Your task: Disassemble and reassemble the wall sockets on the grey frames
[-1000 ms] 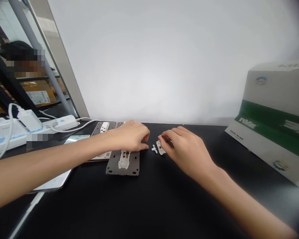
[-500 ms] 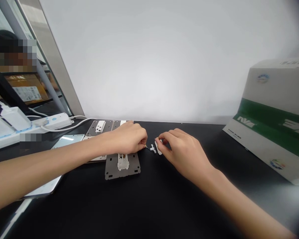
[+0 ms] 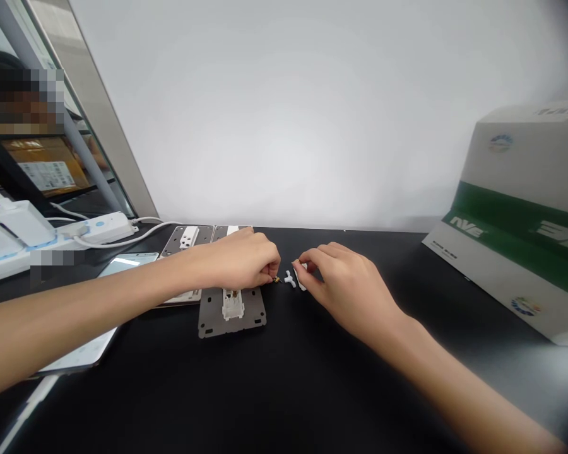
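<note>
My left hand (image 3: 241,261) is curled over the far edge of a grey socket plate (image 3: 231,313) with a white insert, and its fingertips pinch a tiny brass-coloured part (image 3: 276,279). My right hand (image 3: 345,284) is closed in a pinch on a small white plastic piece (image 3: 300,277) on the black table. Between the two hands lies a small white T-shaped part (image 3: 289,279).
More grey socket plates (image 3: 189,238) lie behind my left hand. A phone (image 3: 82,353) rests under my left forearm, and white power strips (image 3: 94,228) with cables sit at the far left. A green-and-white carton (image 3: 520,221) stands at the right. A person shows behind the glass at the left.
Both hands have drawn slightly closer together. The white piece under my right fingers has shifted left toward the T-shaped part, and the brass part now shows at my left fingertips.
</note>
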`<state>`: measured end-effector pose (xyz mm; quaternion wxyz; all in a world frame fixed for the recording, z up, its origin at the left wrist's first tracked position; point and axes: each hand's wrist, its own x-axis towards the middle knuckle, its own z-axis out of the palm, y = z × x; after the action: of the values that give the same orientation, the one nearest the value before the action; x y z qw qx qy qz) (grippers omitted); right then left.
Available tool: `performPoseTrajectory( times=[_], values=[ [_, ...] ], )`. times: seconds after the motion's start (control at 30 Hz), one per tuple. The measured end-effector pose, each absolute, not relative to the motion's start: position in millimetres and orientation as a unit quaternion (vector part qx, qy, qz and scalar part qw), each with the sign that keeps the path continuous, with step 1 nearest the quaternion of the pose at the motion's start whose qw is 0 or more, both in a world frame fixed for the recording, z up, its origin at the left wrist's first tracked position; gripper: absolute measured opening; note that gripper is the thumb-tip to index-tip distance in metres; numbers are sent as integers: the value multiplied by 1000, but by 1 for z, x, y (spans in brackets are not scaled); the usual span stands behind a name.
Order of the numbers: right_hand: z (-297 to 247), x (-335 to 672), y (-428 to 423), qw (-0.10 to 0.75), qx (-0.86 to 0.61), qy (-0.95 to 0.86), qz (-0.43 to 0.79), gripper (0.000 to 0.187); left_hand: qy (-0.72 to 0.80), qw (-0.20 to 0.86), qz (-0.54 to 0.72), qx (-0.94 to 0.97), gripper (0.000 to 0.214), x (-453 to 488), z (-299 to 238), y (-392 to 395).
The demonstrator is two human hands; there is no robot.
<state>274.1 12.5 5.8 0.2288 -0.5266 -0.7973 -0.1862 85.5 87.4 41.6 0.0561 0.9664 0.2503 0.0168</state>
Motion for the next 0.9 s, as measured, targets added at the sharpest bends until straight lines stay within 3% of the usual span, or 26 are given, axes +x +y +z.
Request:
performPoseTrajectory(
  times=[0.8, 0.9],
  values=[
    [8, 273, 13, 226, -537, -793, -180, 17, 269, 39, 26, 962, 7, 89, 46, 82],
    [7, 274, 13, 227, -538, -792, -177, 18, 258, 51, 20, 965, 13, 91, 44, 82]
  ],
)
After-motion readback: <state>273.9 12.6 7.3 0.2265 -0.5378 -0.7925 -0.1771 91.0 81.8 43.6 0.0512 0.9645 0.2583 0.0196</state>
